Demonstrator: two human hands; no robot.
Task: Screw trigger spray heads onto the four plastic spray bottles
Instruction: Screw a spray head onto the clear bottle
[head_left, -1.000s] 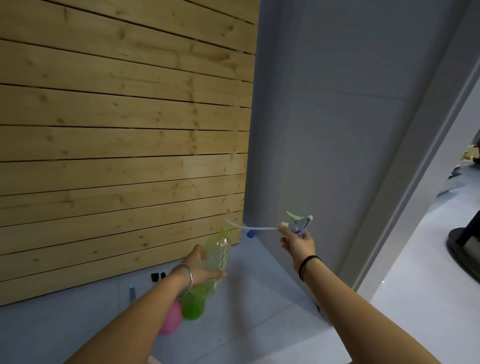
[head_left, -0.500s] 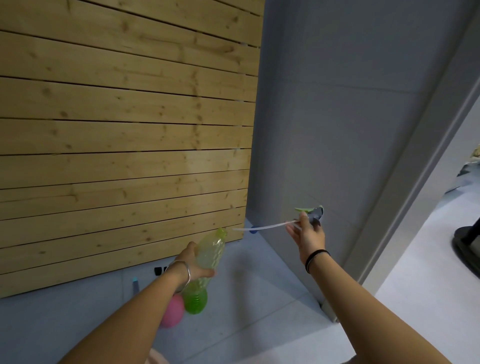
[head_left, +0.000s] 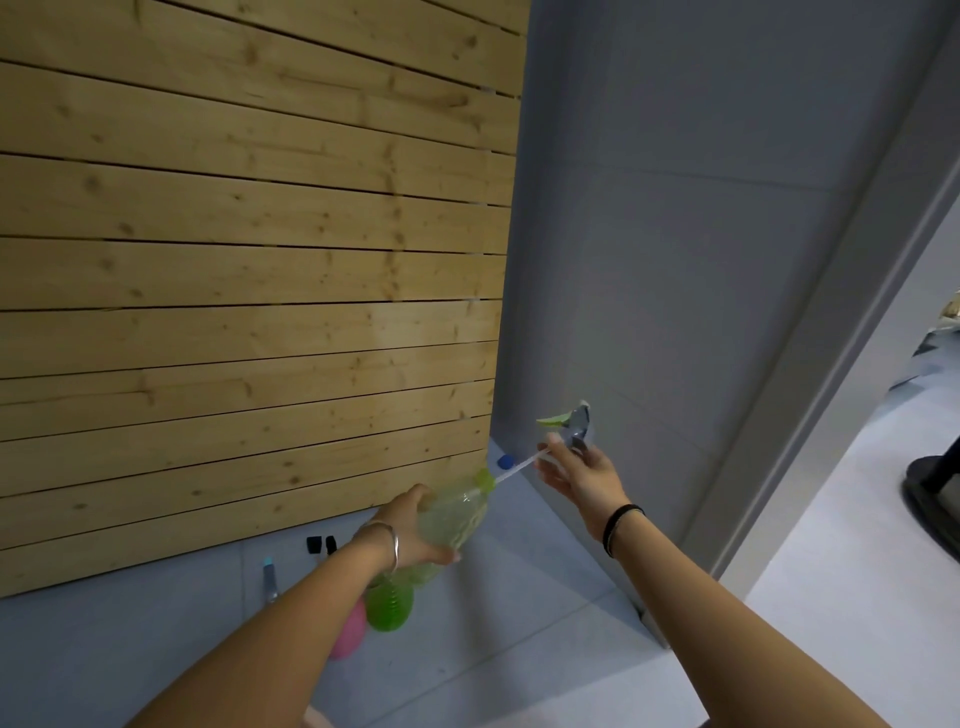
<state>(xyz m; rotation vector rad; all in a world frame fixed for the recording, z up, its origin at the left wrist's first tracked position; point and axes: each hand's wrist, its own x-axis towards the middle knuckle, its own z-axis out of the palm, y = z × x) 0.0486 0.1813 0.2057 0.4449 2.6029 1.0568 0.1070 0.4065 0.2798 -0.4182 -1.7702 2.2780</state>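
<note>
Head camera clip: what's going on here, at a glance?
A person is fitting a trigger spray head to a clear green bottle. The left hand holds the bottle tilted, its neck toward the right hand, which grips the spray head. The dip tube reaches the bottle's mouth; the head is not screwed on. A green bottle and a pink bottle show below the left forearm.
</note>
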